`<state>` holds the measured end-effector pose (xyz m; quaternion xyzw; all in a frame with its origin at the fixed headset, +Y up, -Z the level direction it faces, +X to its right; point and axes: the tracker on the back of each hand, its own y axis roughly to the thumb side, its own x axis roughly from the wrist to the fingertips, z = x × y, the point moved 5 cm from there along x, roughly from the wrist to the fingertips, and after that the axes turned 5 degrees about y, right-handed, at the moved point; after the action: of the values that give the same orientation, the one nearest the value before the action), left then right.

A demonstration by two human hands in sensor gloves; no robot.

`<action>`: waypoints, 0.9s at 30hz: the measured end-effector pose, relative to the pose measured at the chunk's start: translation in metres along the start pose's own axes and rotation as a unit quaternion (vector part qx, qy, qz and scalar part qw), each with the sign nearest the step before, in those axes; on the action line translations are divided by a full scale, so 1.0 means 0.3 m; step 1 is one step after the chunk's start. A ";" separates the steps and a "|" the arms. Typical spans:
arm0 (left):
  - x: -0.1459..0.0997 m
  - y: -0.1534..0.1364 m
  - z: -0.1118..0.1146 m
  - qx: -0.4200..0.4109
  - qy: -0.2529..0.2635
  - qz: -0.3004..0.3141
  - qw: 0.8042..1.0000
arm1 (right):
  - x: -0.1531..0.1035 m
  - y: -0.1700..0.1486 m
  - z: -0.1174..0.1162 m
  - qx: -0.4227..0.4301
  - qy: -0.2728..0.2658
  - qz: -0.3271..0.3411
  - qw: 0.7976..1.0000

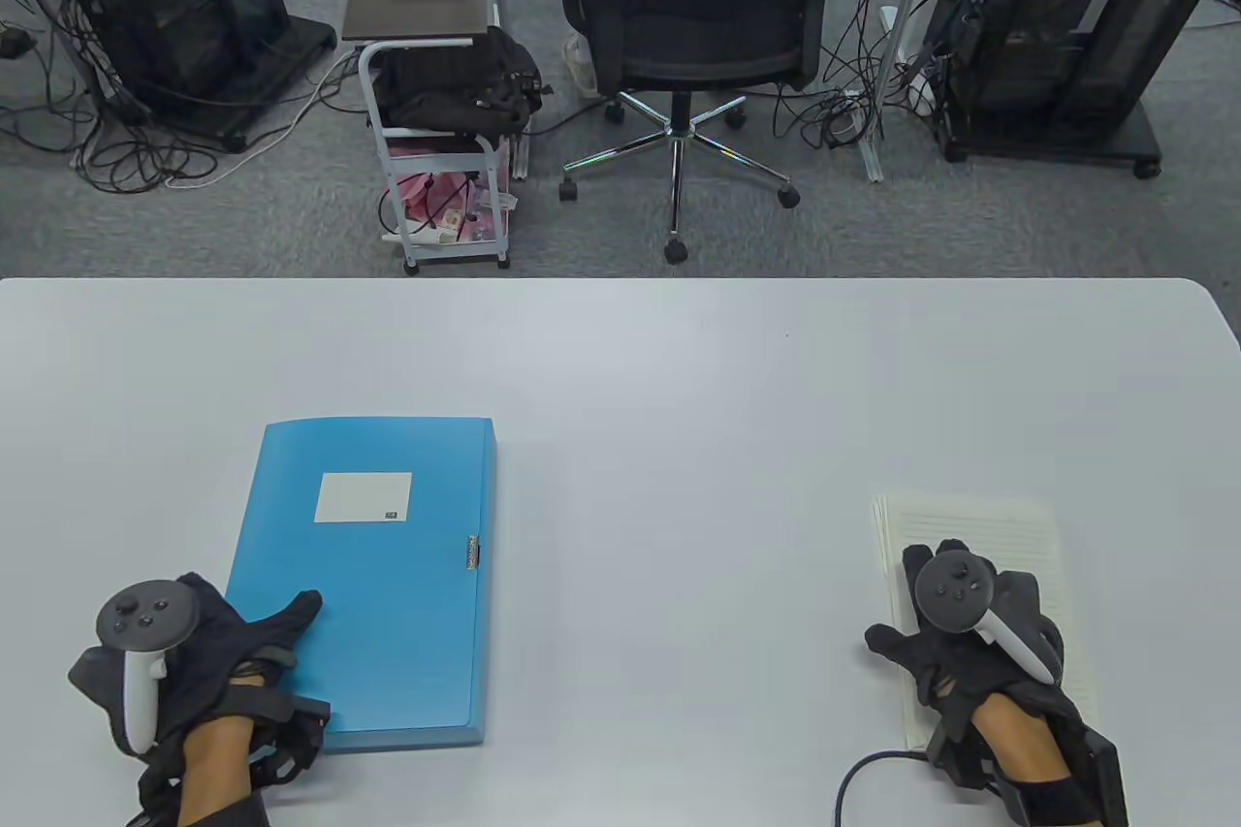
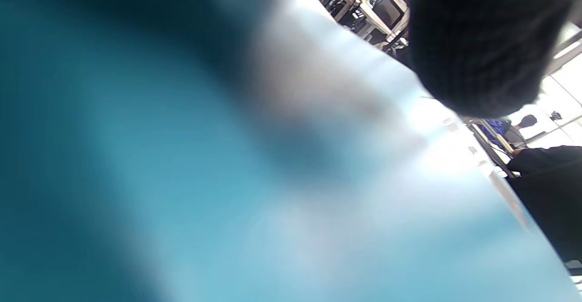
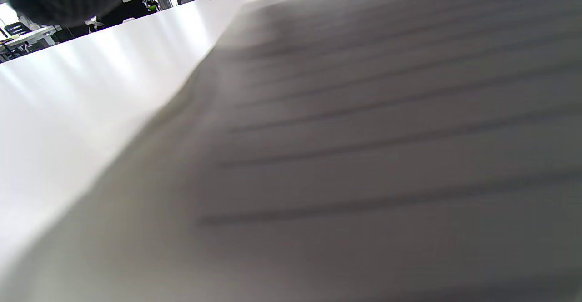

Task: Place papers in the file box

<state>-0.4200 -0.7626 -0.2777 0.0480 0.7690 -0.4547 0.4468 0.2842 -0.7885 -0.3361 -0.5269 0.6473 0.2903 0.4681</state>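
A closed blue file box (image 1: 373, 575) with a white label and a small clasp lies flat on the white table (image 1: 679, 400), at the left. My left hand (image 1: 208, 643) rests flat on its near left corner. In the left wrist view the blue lid (image 2: 227, 179) fills the frame, blurred, with a gloved fingertip (image 2: 482, 42) at the top right. A stack of lined papers (image 1: 979, 546) lies at the right. My right hand (image 1: 955, 633) rests flat on the stack. In the right wrist view the lined sheet (image 3: 363, 156) is very close.
Beyond the table's far edge stand a black office chair (image 1: 698, 22), a small white cart (image 1: 436, 90) with a black bag, and black equipment racks (image 1: 165, 3) with cables on the carpet. A black cable (image 1: 863, 769) runs from my right wrist.
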 end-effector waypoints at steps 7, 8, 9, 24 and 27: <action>0.021 -0.032 0.021 -0.009 -0.009 -0.020 1.000 | -0.007 -0.021 0.014 0.007 -0.008 -0.008 1.000; 0.021 -0.037 0.018 -0.002 -0.003 -0.027 1.000 | -0.008 -0.027 0.016 0.012 -0.010 -0.008 1.000; 0.021 -0.038 0.017 0.020 -0.003 -0.036 0.999 | -0.009 -0.030 0.017 0.017 -0.009 -0.008 1.000; 0.027 -0.064 0.033 -0.125 -0.047 -0.040 0.990 | -0.025 -0.037 0.042 0.046 -0.026 0.006 0.999; 0.005 -0.023 0.024 -0.169 -0.039 -0.017 0.985 | -0.020 -0.037 0.039 0.050 -0.022 0.007 0.998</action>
<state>-0.4194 -0.7725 -0.2757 -0.0586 0.8174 -0.3271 0.4705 0.2984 -0.7790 -0.3339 -0.4915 0.6545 0.2723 0.5058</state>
